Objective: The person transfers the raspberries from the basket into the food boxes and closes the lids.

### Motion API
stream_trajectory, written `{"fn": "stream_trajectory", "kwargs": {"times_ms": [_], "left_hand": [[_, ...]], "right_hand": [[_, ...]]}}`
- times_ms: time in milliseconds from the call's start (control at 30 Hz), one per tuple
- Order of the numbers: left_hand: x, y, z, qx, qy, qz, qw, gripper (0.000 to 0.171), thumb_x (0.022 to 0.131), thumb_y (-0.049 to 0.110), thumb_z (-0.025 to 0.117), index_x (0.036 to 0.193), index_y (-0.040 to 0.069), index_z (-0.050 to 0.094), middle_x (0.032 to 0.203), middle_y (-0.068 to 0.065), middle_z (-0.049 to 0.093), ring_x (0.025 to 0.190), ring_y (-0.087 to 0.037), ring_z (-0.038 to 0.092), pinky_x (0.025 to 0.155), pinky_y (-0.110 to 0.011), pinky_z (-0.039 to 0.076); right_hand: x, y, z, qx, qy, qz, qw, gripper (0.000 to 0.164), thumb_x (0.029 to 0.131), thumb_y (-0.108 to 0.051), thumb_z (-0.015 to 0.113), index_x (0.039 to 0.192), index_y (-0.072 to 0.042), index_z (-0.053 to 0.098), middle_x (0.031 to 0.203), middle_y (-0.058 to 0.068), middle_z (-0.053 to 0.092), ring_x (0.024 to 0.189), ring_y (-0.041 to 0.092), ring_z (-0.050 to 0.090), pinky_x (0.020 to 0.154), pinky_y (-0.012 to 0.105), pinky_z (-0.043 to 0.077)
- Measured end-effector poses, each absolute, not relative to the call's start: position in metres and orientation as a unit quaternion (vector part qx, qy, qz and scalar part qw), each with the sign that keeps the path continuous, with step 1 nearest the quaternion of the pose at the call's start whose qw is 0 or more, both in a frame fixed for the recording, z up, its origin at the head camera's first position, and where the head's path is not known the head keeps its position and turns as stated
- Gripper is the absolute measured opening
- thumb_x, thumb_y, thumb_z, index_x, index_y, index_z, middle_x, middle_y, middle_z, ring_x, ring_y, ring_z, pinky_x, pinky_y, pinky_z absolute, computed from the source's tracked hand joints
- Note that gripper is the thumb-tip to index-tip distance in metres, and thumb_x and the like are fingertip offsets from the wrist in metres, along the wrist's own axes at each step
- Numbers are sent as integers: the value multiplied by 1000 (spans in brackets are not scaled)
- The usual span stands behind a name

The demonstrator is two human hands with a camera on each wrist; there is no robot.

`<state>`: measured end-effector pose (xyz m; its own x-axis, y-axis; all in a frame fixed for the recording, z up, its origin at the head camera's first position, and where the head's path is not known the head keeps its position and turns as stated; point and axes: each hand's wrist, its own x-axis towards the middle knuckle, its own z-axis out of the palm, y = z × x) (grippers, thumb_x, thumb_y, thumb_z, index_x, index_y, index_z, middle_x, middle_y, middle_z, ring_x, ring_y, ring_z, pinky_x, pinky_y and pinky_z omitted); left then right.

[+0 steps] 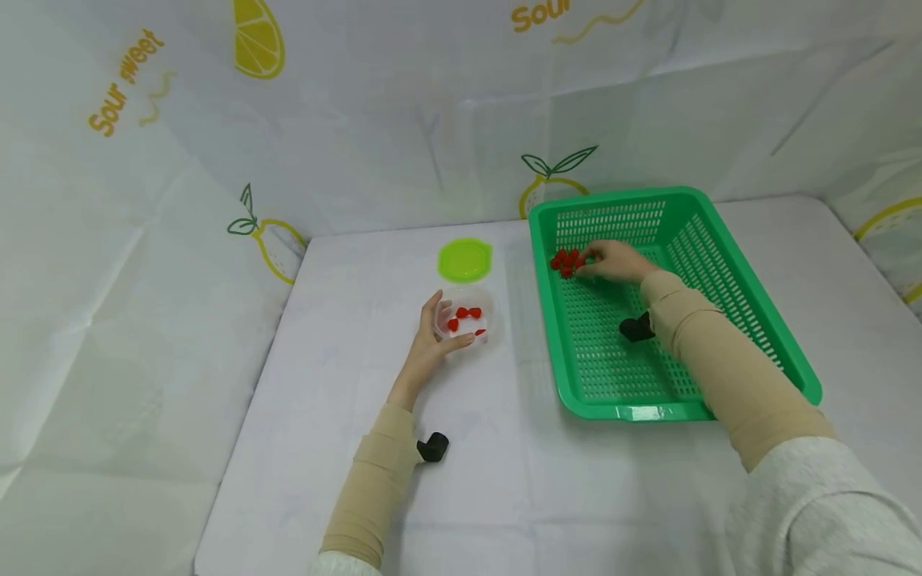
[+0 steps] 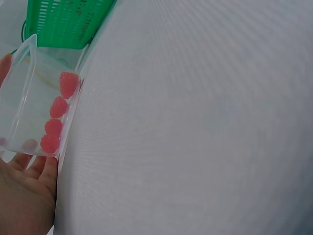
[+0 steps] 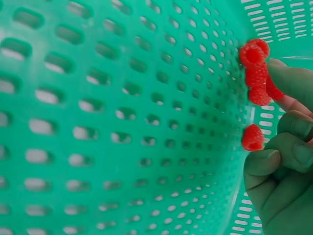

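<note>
My left hand curves round a clear plastic container, its thumb on the near side. Several red raspberries lie inside along the bottom. Within the green basket, my right hand reaches to the far left corner. Thumb and index finger pinch a raspberry there, while the other fingers are curled in. More raspberries cluster right beside the fingertips, and a single raspberry sits apart, close to the curled fingers.
The green slotted basket stands on the right of the white-covered table. A lime-green lid lies behind the container. Behind the table hangs a pale sheet with lemon prints. Black wrist cameras stick out from both forearms.
</note>
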<state>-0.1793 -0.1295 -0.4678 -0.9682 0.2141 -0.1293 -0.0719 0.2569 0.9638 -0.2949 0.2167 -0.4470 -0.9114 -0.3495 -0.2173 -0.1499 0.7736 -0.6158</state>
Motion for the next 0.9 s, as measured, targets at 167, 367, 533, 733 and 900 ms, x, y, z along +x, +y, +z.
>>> {"fn": "stream_trajectory", "kwargs": {"times_ms": [167,367,533,733,900], "left_hand": [[-187,-131,-491,45,787,608,93,92,78,27,74,147,31,13,147,3,31,141,-19,27,117,-49,20],[-191,-132,-500,43,790,606,78,91,77,27,75,145,36,15,144,8,34,139,-16,29,116,-48,21],[-191,-132,-501,45,791,606,77,90,78,27,74,144,38,15,145,8,33,140,-16,29,117,-48,20],[-191,-133,-501,45,792,603,77,90,78,28,74,144,38,15,145,10,33,139,-15,29,116,-49,20],[-191,-133,-501,50,790,607,74,91,78,28,74,147,32,15,149,9,29,140,-16,29,116,-48,22]], "right_hand": [[-291,217,-439,-131,928,-313,156,42,92,-29,56,123,-1,51,119,24,52,102,36,51,81,49,45],[-289,214,-429,-131,928,-321,138,43,92,-33,57,123,-4,52,79,8,46,70,21,39,63,35,36],[-287,205,-420,-138,922,-341,119,40,92,-32,57,121,-6,54,68,3,40,59,17,32,60,33,33],[-286,195,-411,-143,914,-372,82,39,91,-35,58,121,-10,54,67,2,40,55,15,31,60,33,35],[-284,189,-405,-146,903,-397,71,42,90,-41,58,121,-14,52,74,5,45,58,17,34,62,34,36]]}}
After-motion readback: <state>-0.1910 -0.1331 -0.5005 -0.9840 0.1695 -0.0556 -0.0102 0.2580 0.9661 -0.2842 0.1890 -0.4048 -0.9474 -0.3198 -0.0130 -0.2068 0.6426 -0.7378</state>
